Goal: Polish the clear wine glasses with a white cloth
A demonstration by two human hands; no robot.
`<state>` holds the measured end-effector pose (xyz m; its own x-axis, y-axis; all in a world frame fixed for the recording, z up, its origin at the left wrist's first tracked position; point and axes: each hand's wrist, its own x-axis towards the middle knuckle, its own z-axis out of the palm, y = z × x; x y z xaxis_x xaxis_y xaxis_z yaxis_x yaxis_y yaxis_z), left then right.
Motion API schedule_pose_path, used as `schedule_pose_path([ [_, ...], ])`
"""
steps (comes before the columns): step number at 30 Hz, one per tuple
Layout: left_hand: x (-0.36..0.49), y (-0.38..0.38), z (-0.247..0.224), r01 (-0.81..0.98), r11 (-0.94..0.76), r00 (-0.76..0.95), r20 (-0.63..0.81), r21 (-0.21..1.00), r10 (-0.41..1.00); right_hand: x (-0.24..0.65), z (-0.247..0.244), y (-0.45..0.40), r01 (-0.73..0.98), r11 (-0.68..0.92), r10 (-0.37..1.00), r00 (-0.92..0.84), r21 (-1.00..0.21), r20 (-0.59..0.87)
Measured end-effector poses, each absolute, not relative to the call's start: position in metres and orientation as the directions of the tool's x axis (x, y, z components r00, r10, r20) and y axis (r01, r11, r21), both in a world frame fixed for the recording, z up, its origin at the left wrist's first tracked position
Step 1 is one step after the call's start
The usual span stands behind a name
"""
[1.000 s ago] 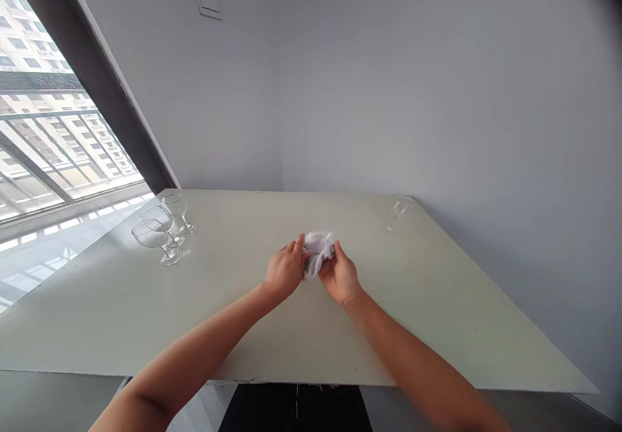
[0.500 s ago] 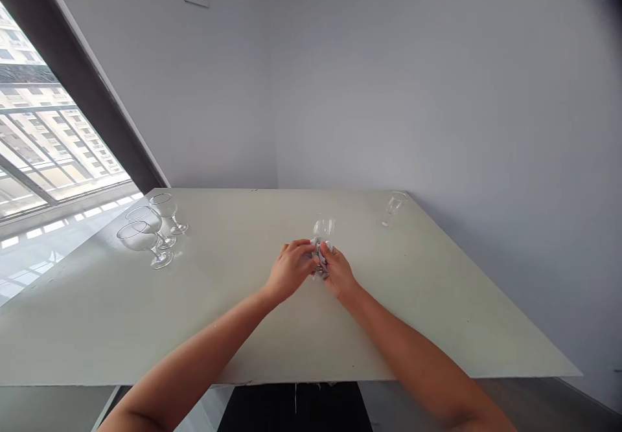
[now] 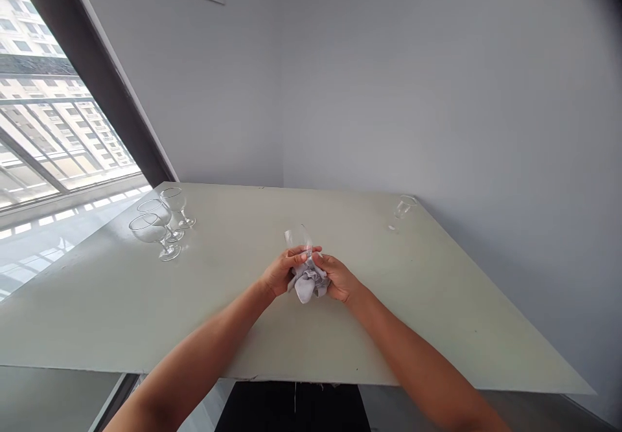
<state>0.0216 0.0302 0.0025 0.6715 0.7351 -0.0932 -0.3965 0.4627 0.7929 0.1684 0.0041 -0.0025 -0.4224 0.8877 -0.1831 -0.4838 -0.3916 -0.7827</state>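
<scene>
A clear glass (image 3: 297, 236) is held over the middle of the table, its bowl pointing away from me and a little to the left. My left hand (image 3: 286, 269) is closed around the lower part of the bowl. A crumpled light grey cloth (image 3: 306, 286) hangs between my hands and hides the lower end of the glass. With thumb and fingers, my right hand (image 3: 339, 278) grips the cloth against the glass from the right side.
Three stemmed wine glasses stand close together on the left: a near one (image 3: 149, 230), a middle one (image 3: 155, 212) and a far one (image 3: 173, 199). Another clear glass (image 3: 404, 208) is at the back right of the pale table (image 3: 418, 309). Walls border the far and right edges.
The glass has tilted left, and my left hand has moved round to hold its bowl. More of the grey cloth now shows below my hands. The camera view has shifted slightly.
</scene>
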Motion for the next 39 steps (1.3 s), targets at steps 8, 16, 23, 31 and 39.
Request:
schedule_pose_path([
  [8, 0.01, 0.042, 0.006, -0.362, 0.284, 0.497, -0.074, 0.888, 0.864, 0.182, 0.003, 0.009, -0.316, -0.189, 0.98, -0.12, -0.93, -0.159],
  [16, 0.001, 0.051, 0.005, -0.485, 0.354, 0.368, -0.181, 0.799, 0.912, 0.185, 0.01, -0.006, 0.072, 0.287, 0.955, 0.057, -0.955, 0.291],
  [23, 0.01, 0.04, 0.001, -0.444, 0.575, 0.574, -0.274, 0.687, 0.771, 0.167, 0.01, -0.018, 0.367, 0.623, 0.764, -0.472, -0.691, 0.439],
  [31, 0.018, 0.027, 0.018, -0.644, 0.351, 0.381, -0.112, 0.68, 0.918, 0.161, 0.006, -0.007, -0.319, 0.082, 0.99, -0.08, -0.944, 0.113],
  [39, 0.025, 0.008, 0.02, -0.369, -0.053, 0.213, 0.14, 0.928, 0.967, 0.141, -0.004, -0.009, -0.597, -0.349, 0.936, -0.196, -0.722, -0.291],
])
